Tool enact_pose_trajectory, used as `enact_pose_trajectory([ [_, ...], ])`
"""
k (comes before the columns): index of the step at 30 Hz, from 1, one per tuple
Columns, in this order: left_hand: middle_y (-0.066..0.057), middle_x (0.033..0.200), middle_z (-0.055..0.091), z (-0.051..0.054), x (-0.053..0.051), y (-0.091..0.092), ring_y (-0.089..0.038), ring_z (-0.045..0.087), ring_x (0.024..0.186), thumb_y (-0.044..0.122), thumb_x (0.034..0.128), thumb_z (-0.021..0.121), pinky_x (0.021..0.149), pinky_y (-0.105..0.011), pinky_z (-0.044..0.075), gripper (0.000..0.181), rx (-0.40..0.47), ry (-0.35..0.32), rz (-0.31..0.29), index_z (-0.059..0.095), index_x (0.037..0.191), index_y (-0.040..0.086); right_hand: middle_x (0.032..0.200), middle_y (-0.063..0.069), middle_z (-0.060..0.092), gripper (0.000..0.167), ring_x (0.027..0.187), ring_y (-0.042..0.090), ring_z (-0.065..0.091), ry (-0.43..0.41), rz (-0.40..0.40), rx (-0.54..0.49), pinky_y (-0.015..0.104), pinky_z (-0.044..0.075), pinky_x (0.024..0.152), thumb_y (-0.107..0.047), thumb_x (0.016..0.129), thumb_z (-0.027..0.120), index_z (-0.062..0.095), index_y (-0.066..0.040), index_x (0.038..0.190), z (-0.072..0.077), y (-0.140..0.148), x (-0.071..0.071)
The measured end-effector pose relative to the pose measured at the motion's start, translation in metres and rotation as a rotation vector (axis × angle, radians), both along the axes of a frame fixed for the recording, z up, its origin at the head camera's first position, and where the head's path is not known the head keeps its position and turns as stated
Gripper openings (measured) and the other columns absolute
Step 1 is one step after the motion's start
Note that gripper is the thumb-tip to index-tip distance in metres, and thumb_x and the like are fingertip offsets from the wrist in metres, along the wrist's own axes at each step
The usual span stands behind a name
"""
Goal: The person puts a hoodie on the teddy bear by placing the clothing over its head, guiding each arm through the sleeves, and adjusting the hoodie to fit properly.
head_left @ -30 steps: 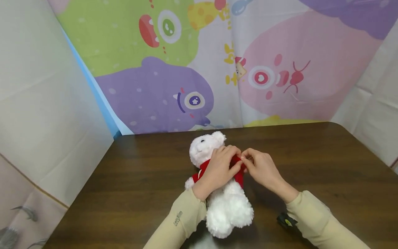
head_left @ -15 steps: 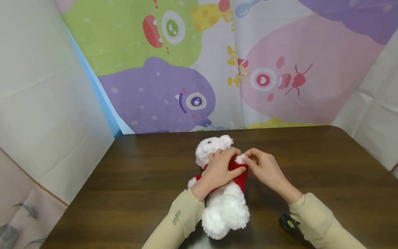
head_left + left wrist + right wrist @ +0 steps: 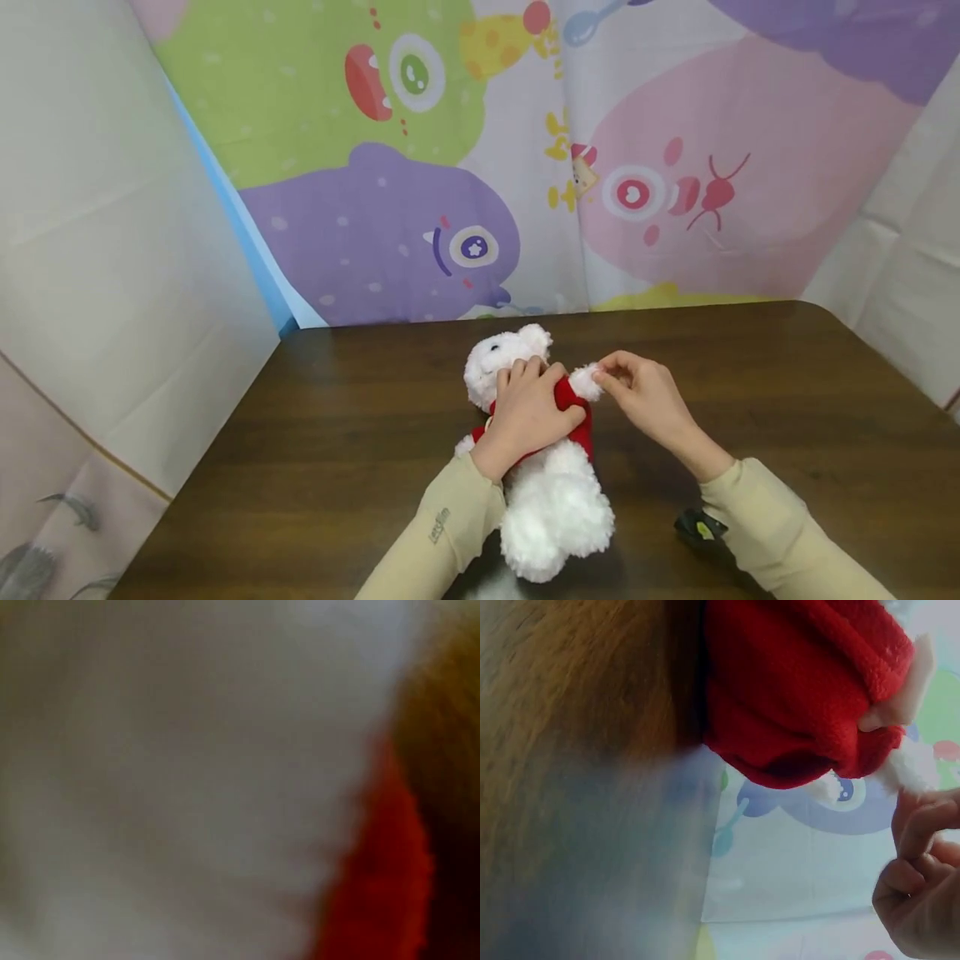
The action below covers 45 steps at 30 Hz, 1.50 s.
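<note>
A white plush bear (image 3: 555,508) in a red top (image 3: 581,425) lies on its back on the table, head toward the far side. Across its chest my left hand (image 3: 528,412) grips the body, fingers bent over the red top near the neck. In the right wrist view, the left thumb presses into the red cloth (image 3: 795,690). My right hand (image 3: 648,396) pinches the bear's white paw (image 3: 587,383), which sticks out of the sleeve. The left wrist view is blurred, showing mostly white fur (image 3: 187,765) and a strip of red cloth (image 3: 382,877).
The bear lies on a dark brown wooden table (image 3: 337,450). A cartoon-printed curtain (image 3: 375,233) hangs behind the far edge, with pale cloth walls at both sides. A black strap (image 3: 699,527) shows at the right sleeve.
The bear's white paw has come out of the red sleeve, and my right hand has drawn it a little to the right. The left hand stays on the chest.
</note>
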<state>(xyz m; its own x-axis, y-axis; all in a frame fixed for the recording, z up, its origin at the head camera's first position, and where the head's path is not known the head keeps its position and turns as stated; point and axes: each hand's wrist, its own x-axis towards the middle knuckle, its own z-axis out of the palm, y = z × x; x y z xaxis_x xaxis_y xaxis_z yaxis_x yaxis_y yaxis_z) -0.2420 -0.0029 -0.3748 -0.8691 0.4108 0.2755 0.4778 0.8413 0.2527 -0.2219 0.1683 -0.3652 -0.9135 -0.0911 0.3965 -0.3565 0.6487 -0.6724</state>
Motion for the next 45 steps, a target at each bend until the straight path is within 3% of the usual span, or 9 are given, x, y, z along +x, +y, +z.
enact_pose_trajectory([
  [7, 0.005, 0.116, 0.054, 0.004, -0.002, 0.001, -0.019, 0.042, 0.107, 0.038, 0.0808, 0.060, 0.083, -0.042, 0.024, 0.031, 0.180, 0.026, -0.141, 0.060, 0.107, 0.021, 0.061, 0.002, 0.053, 0.011, 0.049, 0.010, 0.041, 0.026, 0.037, 0.020, 0.023, 0.036, 0.044, -0.015, 0.082, 0.066, 0.065, -0.007, 0.090, 0.003, -0.001, 0.001],
  [15, 0.002, 0.106, 0.058, 0.000, 0.000, 0.000, -0.019, 0.044, 0.107, 0.037, 0.0787, 0.055, 0.091, -0.045, 0.024, 0.032, 0.051, 0.024, 0.008, 0.062, 0.101, 0.015, 0.056, -0.001, 0.044, 0.011, 0.047, 0.009, 0.037, 0.062, -0.013, 0.019, 0.023, 0.032, 0.044, -0.013, 0.083, 0.065, 0.065, -0.005, 0.090, 0.008, 0.001, 0.005],
  [19, 0.001, 0.124, 0.050, -0.001, -0.004, -0.008, -0.018, 0.039, 0.119, 0.044, 0.0833, 0.054, 0.098, -0.044, 0.022, 0.050, 0.074, -0.030, -0.158, 0.049, 0.124, 0.015, 0.061, 0.000, 0.050, 0.013, 0.052, 0.009, 0.041, 0.003, -0.015, 0.059, 0.023, 0.035, 0.047, -0.016, 0.083, 0.065, 0.065, -0.005, 0.091, 0.009, 0.010, 0.002],
  [23, -0.002, 0.136, 0.038, 0.005, -0.002, -0.030, -0.020, 0.030, 0.127, 0.051, 0.0762, 0.062, 0.104, -0.043, 0.023, 0.075, 0.099, -0.071, -0.291, 0.033, 0.135, 0.014, 0.068, 0.002, 0.058, 0.012, 0.056, 0.012, 0.044, -0.010, -0.005, 0.120, 0.026, 0.038, 0.052, -0.016, 0.083, 0.064, 0.064, -0.005, 0.088, 0.009, 0.018, 0.000],
  [30, 0.000, 0.108, 0.049, 0.005, 0.009, -0.057, -0.014, 0.045, 0.101, 0.040, 0.0693, 0.068, 0.088, -0.036, 0.038, 0.052, 0.054, -0.076, -0.222, 0.044, 0.107, 0.013, 0.083, 0.004, 0.057, 0.011, 0.074, 0.017, 0.051, 0.284, 0.017, 0.178, 0.032, 0.044, 0.064, -0.003, 0.076, 0.066, 0.061, -0.007, 0.084, 0.005, 0.009, 0.001],
  [34, -0.004, 0.116, 0.053, 0.002, 0.011, -0.055, -0.018, 0.050, 0.108, 0.029, 0.0715, 0.066, 0.085, -0.035, 0.043, 0.027, 0.072, -0.079, -0.271, 0.048, 0.086, 0.016, 0.088, 0.001, 0.060, 0.024, 0.078, 0.016, 0.052, 0.220, 0.128, 0.370, 0.033, 0.047, 0.068, -0.031, 0.074, 0.074, 0.063, -0.013, 0.085, 0.004, -0.002, 0.008],
  [37, -0.011, 0.133, 0.047, 0.001, 0.012, -0.051, -0.024, 0.044, 0.123, 0.023, 0.0738, 0.060, 0.083, -0.034, 0.046, 0.012, 0.177, -0.165, -0.309, 0.050, 0.075, 0.015, 0.091, 0.002, 0.061, 0.035, 0.083, 0.018, 0.053, 0.176, 0.093, 0.526, 0.036, 0.045, 0.072, -0.045, 0.066, 0.076, 0.063, -0.017, 0.082, 0.001, -0.007, 0.014],
  [42, -0.007, 0.141, 0.038, 0.003, 0.015, -0.049, -0.028, 0.037, 0.127, 0.015, 0.0779, 0.056, 0.094, -0.043, 0.040, 0.007, 0.546, -0.414, -0.330, 0.057, 0.075, 0.009, 0.095, 0.007, 0.064, 0.029, 0.089, 0.024, 0.057, 0.269, 0.077, 0.550, 0.041, 0.045, 0.080, -0.022, 0.066, 0.080, 0.064, -0.012, 0.088, 0.002, -0.016, 0.020],
  [45, -0.006, 0.141, 0.036, 0.001, 0.015, -0.051, -0.026, 0.039, 0.124, 0.014, 0.0749, 0.059, 0.095, -0.042, 0.039, 0.006, 0.531, -0.410, -0.347, 0.055, 0.077, 0.010, 0.080, 0.002, 0.063, 0.019, 0.069, 0.016, 0.056, 0.233, 0.131, 0.494, 0.035, 0.050, 0.068, -0.009, 0.071, 0.072, 0.059, -0.010, 0.085, 0.003, -0.019, 0.023],
])
